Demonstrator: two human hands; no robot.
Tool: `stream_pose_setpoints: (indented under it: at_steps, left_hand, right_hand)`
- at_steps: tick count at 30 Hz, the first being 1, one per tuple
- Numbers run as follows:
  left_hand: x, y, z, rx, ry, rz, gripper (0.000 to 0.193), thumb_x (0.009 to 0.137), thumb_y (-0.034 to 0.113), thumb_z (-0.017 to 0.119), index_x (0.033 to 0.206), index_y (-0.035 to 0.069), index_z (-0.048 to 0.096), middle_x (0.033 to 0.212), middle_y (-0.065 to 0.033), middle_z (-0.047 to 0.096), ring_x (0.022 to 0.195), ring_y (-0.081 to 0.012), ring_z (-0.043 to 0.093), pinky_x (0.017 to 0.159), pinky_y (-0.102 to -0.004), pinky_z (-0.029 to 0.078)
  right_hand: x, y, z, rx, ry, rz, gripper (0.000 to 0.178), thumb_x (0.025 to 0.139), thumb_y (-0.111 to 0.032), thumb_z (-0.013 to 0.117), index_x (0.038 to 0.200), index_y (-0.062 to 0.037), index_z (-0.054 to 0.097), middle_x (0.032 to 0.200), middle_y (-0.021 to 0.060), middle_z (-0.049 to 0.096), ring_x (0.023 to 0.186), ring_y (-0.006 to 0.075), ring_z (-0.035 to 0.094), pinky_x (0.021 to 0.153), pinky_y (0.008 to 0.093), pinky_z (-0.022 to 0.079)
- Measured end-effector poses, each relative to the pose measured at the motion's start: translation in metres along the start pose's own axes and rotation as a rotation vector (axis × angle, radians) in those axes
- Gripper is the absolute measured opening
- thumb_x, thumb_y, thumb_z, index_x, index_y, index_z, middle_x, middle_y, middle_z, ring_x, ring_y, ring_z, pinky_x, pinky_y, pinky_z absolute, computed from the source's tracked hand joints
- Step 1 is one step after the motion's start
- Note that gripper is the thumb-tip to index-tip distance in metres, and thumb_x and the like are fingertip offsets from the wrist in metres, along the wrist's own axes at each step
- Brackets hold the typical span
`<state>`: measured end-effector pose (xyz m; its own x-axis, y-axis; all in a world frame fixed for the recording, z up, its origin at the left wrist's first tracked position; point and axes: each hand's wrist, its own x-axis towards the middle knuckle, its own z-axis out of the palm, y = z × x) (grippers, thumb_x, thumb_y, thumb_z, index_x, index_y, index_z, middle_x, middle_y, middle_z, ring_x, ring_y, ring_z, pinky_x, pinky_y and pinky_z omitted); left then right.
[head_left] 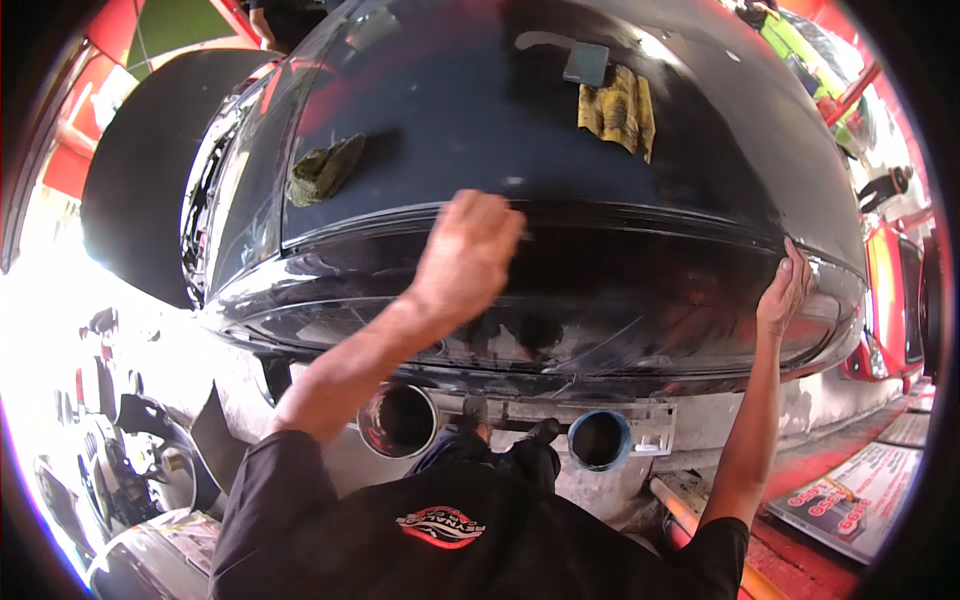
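A black car fills the middle, its dark roof [430,140] dull and smooth. My left hand [470,250] is closed in a fist over the roof's near edge, by the dark trim strip [640,215]. Whatever it may hold is hidden, and the hand is slightly blurred. Farther right, my right hand [788,288] rests with fingers stretched out against the rear end of that edge. On the roof lie a crumpled green cloth [325,170], a yellow-and-black cloth [617,110] and a flat grey pad [587,64] touching the yellow one.
The raised hood [140,180] stands at the left. A white-rimmed bucket [430,425] and a blue-rimmed bucket [624,440] stand near my feet. Removed parts [140,440] crowd the lower left. A printed panel [860,530] and a red car [885,275] are at right. Another person's arm [262,25] shows top left.
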<state>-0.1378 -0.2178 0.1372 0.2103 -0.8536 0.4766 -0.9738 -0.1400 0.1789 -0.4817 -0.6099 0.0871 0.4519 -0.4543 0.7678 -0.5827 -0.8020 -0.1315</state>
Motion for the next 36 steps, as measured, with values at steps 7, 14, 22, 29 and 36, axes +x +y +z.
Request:
stream_pose_setpoints:
  at_steps: [7,14,22,29,36]
  left_hand:
    - [0.122,0.146,0.109,-0.056,0.222,0.098,0.008,0.081,0.012,0.064,0.085,0.006,0.066,0.093,-0.0109,0.060,0.096,-0.0278,0.056,0.085,-0.0406,0.048]
    - [0.108,0.125,0.080,-0.429,0.329,0.022,0.024,0.083,0.001,0.061,0.106,0.004,0.068,0.103,-0.0133,0.062,0.100,-0.0342,0.056,0.090,-0.0440,0.047]
    - [0.084,0.155,0.058,-0.622,0.457,-0.043,0.028,0.089,-0.008,0.064,0.115,0.000,0.070,0.106,-0.0171,0.070,0.100,-0.0379,0.067,0.086,-0.0436,0.056]
    - [0.049,0.216,0.094,-0.853,0.171,-0.125,0.031,0.091,-0.007,0.065,0.119,0.000,0.072,0.105,-0.0202,0.076,0.095,-0.0315,0.077,0.082,-0.0377,0.060]
    - [0.002,0.272,0.146,-0.991,0.003,-0.103,0.036,0.089,-0.009,0.063,0.125,-0.006,0.067,0.111,-0.0232,0.074,0.089,-0.0272,0.077,0.079,-0.0372,0.061]
  right_hand:
    - [0.001,-0.004,0.002,-0.009,0.000,0.011,0.041,0.109,-0.027,0.043,0.131,-0.0048,0.068,0.126,0.0177,0.067,0.122,0.0367,0.058,0.109,0.0489,0.038]
    - [0.000,-0.005,0.005,-0.035,-0.011,0.060,0.037,0.108,-0.030,0.047,0.133,-0.0105,0.068,0.130,0.0179,0.065,0.128,0.0376,0.055,0.112,0.0503,0.038]
    - [-0.019,-0.052,-0.021,0.075,0.109,0.148,0.034,0.105,-0.021,0.059,0.133,-0.0052,0.067,0.135,0.0177,0.062,0.130,0.0376,0.053,0.113,0.0478,0.039]
    - [-0.096,-0.166,-0.068,1.036,-0.054,0.537,0.038,0.102,-0.008,0.065,0.139,-0.0008,0.062,0.122,0.0084,0.062,0.109,0.0147,0.058,0.095,0.0286,0.049]
    - [-0.162,-0.151,-0.088,1.552,-0.208,1.051,0.051,0.111,-0.016,0.054,0.158,-0.0030,0.039,0.132,0.0067,0.060,0.118,0.0124,0.058,0.102,0.0270,0.047]
